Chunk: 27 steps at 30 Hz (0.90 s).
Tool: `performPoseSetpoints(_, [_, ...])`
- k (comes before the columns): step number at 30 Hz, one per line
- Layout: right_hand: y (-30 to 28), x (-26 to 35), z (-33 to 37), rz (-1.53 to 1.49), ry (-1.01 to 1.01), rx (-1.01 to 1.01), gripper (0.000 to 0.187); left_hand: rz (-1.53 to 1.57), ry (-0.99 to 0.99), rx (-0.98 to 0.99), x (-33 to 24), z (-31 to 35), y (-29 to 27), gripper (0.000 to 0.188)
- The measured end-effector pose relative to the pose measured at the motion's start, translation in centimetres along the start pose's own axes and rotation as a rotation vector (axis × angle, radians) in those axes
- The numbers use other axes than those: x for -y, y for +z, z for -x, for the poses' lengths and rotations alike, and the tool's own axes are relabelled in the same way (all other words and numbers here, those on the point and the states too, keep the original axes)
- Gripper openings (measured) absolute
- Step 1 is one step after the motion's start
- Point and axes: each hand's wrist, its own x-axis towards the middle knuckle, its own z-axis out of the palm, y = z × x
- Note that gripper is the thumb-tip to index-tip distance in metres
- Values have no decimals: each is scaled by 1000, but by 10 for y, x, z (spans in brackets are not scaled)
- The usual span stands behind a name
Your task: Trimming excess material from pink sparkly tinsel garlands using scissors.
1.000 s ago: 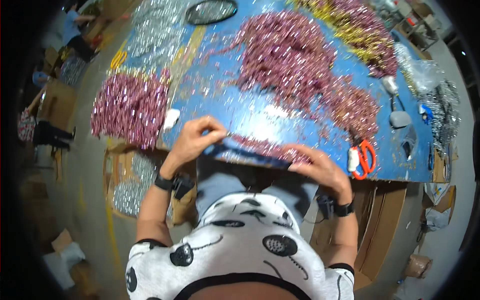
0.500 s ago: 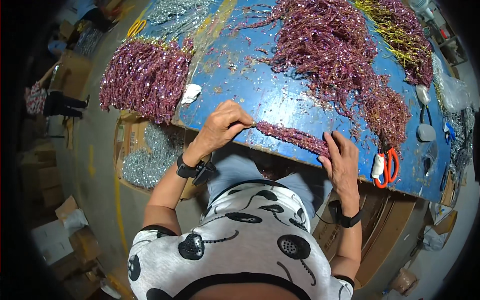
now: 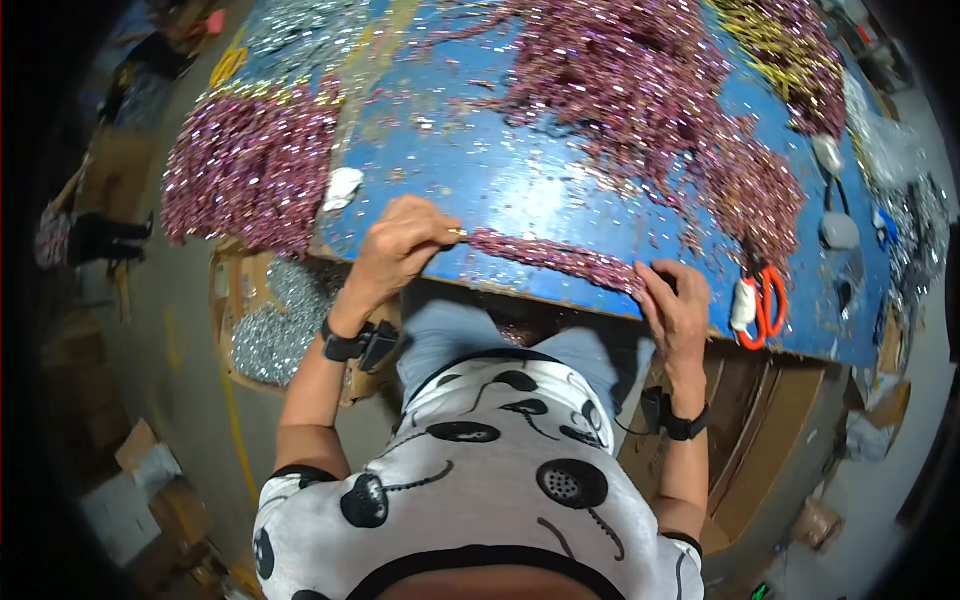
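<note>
A bundle of pink glittery strands (image 3: 555,257) stretches between my hands, just over the table's near edge. My left hand (image 3: 402,243) pinches its gold-coloured end between thumb and fingers. Around the other end, the fingers and thumb of my right hand (image 3: 677,300) are closed. A large loose pile of the same pink strands (image 3: 620,80) lies farther back on the blue table (image 3: 400,165). To the right of my right hand, orange-handled scissors (image 3: 765,308), with white wrapping on one handle, rest at the edge; their blades are under strands.
Neatly laid pink strands (image 3: 250,165) hang over the table's left side, beside a white crumpled lump (image 3: 343,188). Yellow-handled scissors (image 3: 229,66) lie behind them. Silver tinsel (image 3: 275,335) fills a cardboard box below. Another person (image 3: 100,238) stands far left.
The view has shifted, so table and piles sit farther left and higher. Both hands still hold the strand bundle, which now looks a little longer between them.
</note>
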Motion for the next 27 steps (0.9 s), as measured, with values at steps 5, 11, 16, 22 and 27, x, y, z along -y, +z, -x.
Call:
performPoseSetpoints(5, [-11,2,-1,-152,94,50,54,-44,-25,3,3,0,-1,18])
performPoseSetpoints(11, [9,11,-14,-220,12,16,60,-59,-29,-10,4,4,-4,16])
performPoseSetpoints(16, [5,-6,-2,-48,44,-46,44,-3,33,-19,8,0,5,17])
performPoseSetpoints(22, [5,-6,-4,0,30,-13,48,-76,-50,-72,-12,-5,10,20])
performPoseSetpoints(27, [1,0,-8,-18,35,1,45,-212,-11,18,-7,-5,12,16])
